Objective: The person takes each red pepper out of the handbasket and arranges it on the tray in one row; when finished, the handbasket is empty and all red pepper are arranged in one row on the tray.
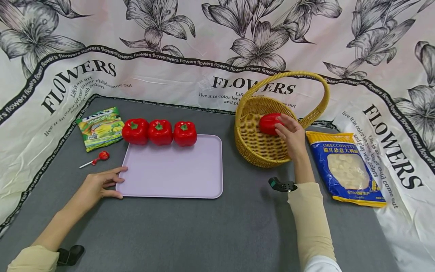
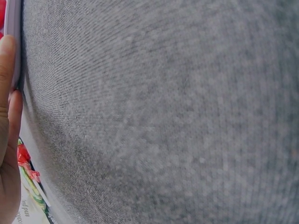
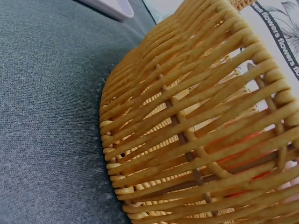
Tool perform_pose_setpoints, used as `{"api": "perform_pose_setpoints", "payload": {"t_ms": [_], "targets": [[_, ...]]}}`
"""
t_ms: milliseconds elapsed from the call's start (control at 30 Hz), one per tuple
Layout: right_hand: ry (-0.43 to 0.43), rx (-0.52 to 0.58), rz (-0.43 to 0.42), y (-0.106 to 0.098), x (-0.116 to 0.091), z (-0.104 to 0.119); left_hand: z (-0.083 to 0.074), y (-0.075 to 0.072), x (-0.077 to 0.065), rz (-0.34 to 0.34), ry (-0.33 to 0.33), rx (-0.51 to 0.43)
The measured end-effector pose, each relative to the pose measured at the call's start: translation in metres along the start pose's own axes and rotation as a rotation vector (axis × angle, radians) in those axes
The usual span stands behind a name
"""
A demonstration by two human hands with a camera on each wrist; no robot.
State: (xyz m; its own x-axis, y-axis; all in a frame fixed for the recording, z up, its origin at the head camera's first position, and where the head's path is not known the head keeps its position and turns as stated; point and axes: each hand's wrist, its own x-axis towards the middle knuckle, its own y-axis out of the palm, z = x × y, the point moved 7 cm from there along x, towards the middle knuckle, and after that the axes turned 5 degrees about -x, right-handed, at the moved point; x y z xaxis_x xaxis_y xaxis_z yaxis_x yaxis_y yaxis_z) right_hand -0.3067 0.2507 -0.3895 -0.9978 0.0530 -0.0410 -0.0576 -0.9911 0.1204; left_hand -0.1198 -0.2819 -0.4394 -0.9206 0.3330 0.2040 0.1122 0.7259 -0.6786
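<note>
In the head view my right hand reaches inside the yellow wicker basket and grips a red bell pepper by its right side. Woven strands of the basket fill much of the right wrist view, with some red showing through the gaps. My left hand touches the left edge of the pale purple tray, fingers and thumb spread along it. Three red bell peppers, a left one, a middle one and a right one, stand in a row at the tray's back edge.
A green and yellow snack packet and a red lollipop lie left of the tray. Right of the basket is a blue and yellow pasta bag. The basket's tall handle arches up. Flower-printed cloth borders the grey table.
</note>
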Motion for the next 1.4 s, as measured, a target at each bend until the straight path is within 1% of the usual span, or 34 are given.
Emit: {"api": "perform_pose_setpoints", "payload": {"t_ms": [67, 167, 267, 367, 467, 667, 867, 967, 1033, 1100, 1267, 1300, 1400], "targets": [[0.018, 0.010, -0.085, -0.004, 0.001, -0.002, 0.001, 0.000, 0.000, 0.003, -0.003, -0.002], [0.039, -0.010, -0.206, -0.009, 0.002, -0.003, 0.001, 0.000, 0.000, 0.003, -0.004, -0.001], [0.046, -0.036, -0.304, -0.011, 0.002, -0.001, 0.001, -0.001, 0.000, 0.005, -0.006, -0.003], [0.061, -0.045, -0.358, -0.013, 0.003, 0.001, 0.001, 0.000, 0.000, 0.008, -0.010, -0.007], [0.089, -0.078, -0.373, -0.015, 0.005, 0.000, 0.001, 0.000, 0.001, 0.010, -0.018, -0.008], [0.100, -0.183, -0.346, -0.017, 0.012, -0.005, -0.001, 0.000, 0.001, 0.007, -0.009, -0.013], [0.134, -0.154, -0.354, -0.015, 0.010, -0.005, 0.001, -0.001, 0.000, 0.007, -0.011, -0.010], [0.119, -0.199, -0.342, -0.017, 0.011, -0.004, 0.001, -0.001, 0.000, 0.005, -0.008, -0.011], [0.117, -0.248, -0.322, -0.019, 0.013, -0.004, 0.001, -0.001, 0.000, 0.005, -0.009, -0.013], [0.124, -0.307, -0.280, -0.020, 0.015, -0.005, 0.002, -0.001, -0.001, 0.005, -0.013, -0.010], [0.142, -0.464, -0.131, -0.019, 0.021, -0.006, 0.002, -0.001, -0.001, 0.001, -0.015, -0.009], [0.139, -0.487, -0.106, -0.018, 0.022, -0.005, 0.002, -0.001, -0.001, -0.001, -0.012, -0.012], [0.142, -0.511, -0.051, -0.015, 0.024, -0.005, 0.003, -0.002, -0.001, -0.009, -0.003, -0.019]]}}
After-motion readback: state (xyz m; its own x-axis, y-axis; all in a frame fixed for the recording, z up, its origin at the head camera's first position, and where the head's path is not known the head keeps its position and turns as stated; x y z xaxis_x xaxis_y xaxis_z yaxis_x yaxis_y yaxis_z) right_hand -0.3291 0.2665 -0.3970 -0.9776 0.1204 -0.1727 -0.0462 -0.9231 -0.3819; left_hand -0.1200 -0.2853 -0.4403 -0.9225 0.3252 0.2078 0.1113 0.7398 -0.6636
